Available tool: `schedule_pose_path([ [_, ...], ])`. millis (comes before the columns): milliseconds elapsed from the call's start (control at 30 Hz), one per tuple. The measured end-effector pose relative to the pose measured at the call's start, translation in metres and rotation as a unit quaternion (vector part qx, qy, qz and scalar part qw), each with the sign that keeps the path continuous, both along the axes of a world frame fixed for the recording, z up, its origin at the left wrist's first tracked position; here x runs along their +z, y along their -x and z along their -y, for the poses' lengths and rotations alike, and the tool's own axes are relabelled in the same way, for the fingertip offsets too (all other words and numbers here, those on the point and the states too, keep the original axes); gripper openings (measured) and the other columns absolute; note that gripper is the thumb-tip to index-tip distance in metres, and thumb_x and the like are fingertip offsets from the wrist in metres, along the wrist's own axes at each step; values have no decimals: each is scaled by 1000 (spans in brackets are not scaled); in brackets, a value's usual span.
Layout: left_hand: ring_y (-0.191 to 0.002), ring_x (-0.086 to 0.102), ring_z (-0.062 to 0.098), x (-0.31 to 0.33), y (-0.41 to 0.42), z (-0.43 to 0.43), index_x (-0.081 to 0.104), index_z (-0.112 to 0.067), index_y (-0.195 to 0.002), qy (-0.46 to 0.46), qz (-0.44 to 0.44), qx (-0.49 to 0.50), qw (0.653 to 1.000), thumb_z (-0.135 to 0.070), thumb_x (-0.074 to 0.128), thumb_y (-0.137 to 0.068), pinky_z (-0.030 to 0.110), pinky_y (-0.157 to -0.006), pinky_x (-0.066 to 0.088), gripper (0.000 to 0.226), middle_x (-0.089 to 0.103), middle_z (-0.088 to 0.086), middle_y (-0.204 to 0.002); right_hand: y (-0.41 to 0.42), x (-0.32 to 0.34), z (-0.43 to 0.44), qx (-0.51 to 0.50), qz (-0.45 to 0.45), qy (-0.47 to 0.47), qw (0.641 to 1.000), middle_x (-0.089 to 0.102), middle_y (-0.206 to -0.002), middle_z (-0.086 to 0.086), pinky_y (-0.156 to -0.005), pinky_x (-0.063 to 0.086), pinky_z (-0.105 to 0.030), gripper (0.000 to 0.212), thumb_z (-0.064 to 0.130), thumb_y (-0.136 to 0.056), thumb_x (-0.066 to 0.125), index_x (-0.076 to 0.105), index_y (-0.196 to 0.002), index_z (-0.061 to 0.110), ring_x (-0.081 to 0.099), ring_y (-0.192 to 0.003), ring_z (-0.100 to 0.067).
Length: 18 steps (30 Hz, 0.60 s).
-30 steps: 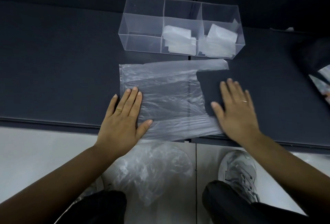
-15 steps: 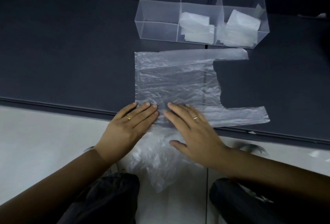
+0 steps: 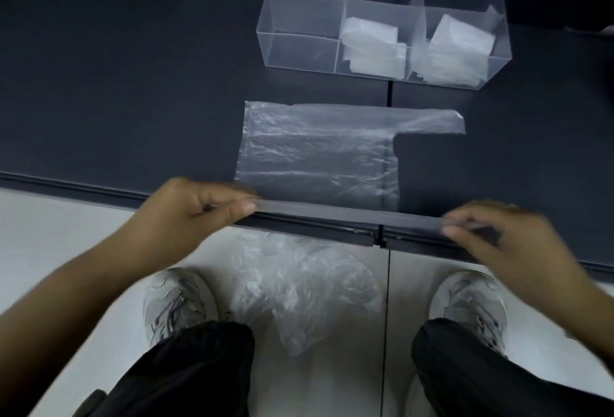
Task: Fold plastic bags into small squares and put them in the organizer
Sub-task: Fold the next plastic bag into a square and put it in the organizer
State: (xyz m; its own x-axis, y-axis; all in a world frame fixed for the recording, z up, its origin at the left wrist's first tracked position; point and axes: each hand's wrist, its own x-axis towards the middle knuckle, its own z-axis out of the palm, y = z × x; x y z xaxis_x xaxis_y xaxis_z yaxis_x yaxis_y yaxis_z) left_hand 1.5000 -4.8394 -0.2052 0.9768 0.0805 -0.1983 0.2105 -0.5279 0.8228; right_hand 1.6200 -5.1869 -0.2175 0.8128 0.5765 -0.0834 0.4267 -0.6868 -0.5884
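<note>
A clear plastic bag (image 3: 315,154) lies flat on the dark table (image 3: 133,100), its far handle pointing right. My left hand (image 3: 202,207) pinches the bag's near edge at the left corner. My right hand (image 3: 491,233) pinches the same edge at the near handle's end, so the edge is stretched taut between them above the table's front rim. Both hands are motion-blurred. Behind the bag stands a clear organizer (image 3: 299,17) with three compartments: the left one is empty, the middle and right ones hold folded bags (image 3: 372,47).
A heap of crumpled clear bags (image 3: 305,287) lies on the pale floor between my two grey shoes (image 3: 179,300). A seam (image 3: 389,90) splits the table in the middle. The table's front rim runs just under my hands.
Both hands left the middle of the near edge, where they pressed flat, and moved apart. They now pinch that edge at its two ends and have lifted it.
</note>
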Motion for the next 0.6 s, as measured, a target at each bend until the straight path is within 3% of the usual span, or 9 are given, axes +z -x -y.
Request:
schedule_pose_path([
  [100, -80, 68, -5, 7, -15, -15, 75, -46, -80, 68, -29, 53, 996, -44, 68, -68, 3, -70, 46, 14, 74, -17, -83, -22, 11, 21, -55, -107, -64, 991, 70, -76, 19, -69, 38, 2, 14, 49, -73, 62, 71, -78, 39, 58, -68, 9],
  [267, -75, 66, -4, -7, -66, -31, 77, -25, -79, 101, -54, 167, 979, -36, 72, -75, 5, -70, 48, 13, 75, -11, -81, -75, 2, 7, -169, -139, -174, 960, 69, -71, 22, -72, 43, -2, 13, 27, -83, 68, 75, -75, 33, 58, -69, 9],
  [400, -60, 62, -7, -32, -99, -41, 73, -20, -81, 60, -69, 223, 970, -29, 73, -82, 6, -60, 47, 9, 71, -10, -73, -113, -23, -13, -228, -119, -129, 958, 65, -64, 16, -64, 42, -9, 7, 25, -85, 71, 72, -82, 19, 53, -62, 5],
  [533, -44, 55, -6, -51, -112, -45, 71, -19, -74, -20, -46, 257, 965, -34, 75, -81, 2, -48, 39, 17, 64, -10, -60, -128, -42, -25, -262, -62, -95, 958, 58, -64, 2, -58, 38, -9, 26, 33, -81, 74, 64, -62, 20, 49, -60, -3],
  [600, -41, 54, -5, -55, -116, -44, 70, -15, -73, -57, -25, 259, 964, -37, 72, -83, 1, -46, 37, 24, 63, -12, -61, -132, -46, -29, -272, -31, -69, 959, 58, -63, 1, -62, 41, -18, 29, 34, -82, 72, 61, -59, 21, 51, -62, -7],
])
